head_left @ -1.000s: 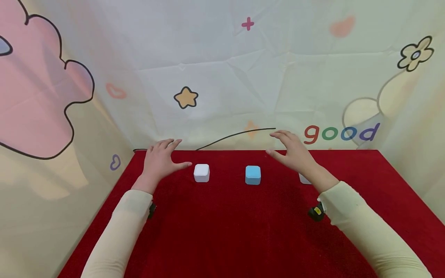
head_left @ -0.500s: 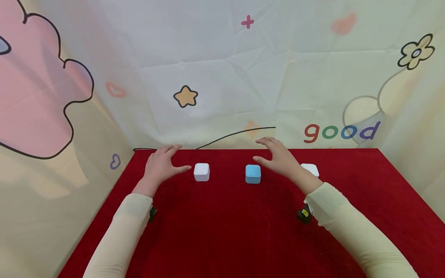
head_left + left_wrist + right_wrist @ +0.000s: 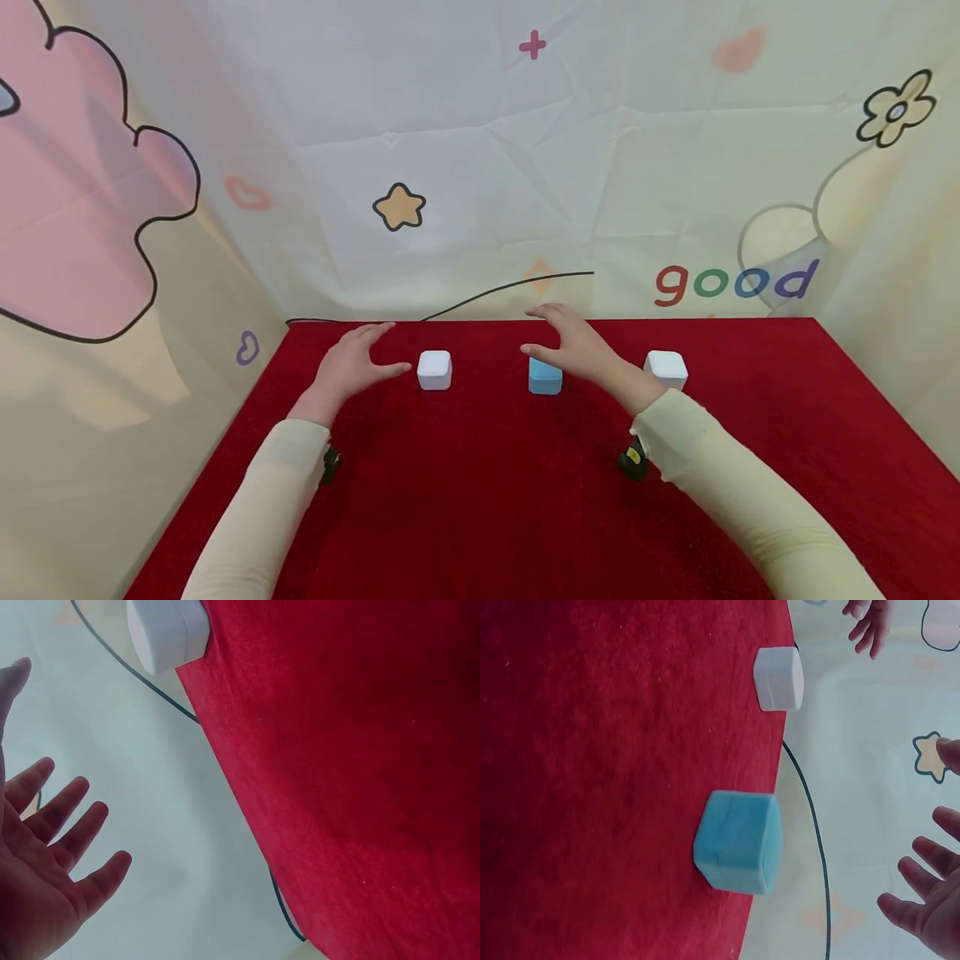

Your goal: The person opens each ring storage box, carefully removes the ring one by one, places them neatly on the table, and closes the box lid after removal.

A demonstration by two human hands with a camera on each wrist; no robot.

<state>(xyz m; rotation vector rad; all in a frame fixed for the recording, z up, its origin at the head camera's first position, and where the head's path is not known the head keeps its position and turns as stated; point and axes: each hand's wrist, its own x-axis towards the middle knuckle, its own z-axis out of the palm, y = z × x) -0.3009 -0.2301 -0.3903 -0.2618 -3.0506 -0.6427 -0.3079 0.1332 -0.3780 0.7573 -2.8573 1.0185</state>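
A light blue block (image 3: 545, 380) with rounded edges sits on the red cloth, its top partly covered by my right hand (image 3: 573, 343) in the head view. That hand hovers with thumb and fingers spread, and in the right wrist view a gap shows between it and the blue block (image 3: 737, 841). My left hand (image 3: 351, 362) is held with fingers apart, its thumb tip just left of a white block (image 3: 435, 371). The left wrist view shows the palm and spread fingers of the left hand (image 3: 49, 855), with the white block (image 3: 166, 634) above them.
Another white block (image 3: 666, 367) stands to the right, partly behind the right forearm. The red cloth (image 3: 465, 492) covers the table. A printed pale curtain (image 3: 480, 192) hangs at the table's back edge and along the sides.
My right hand has moved left and slightly down, from right of the blue block to over it, uncovering the right white block. My left hand has lowered slightly.
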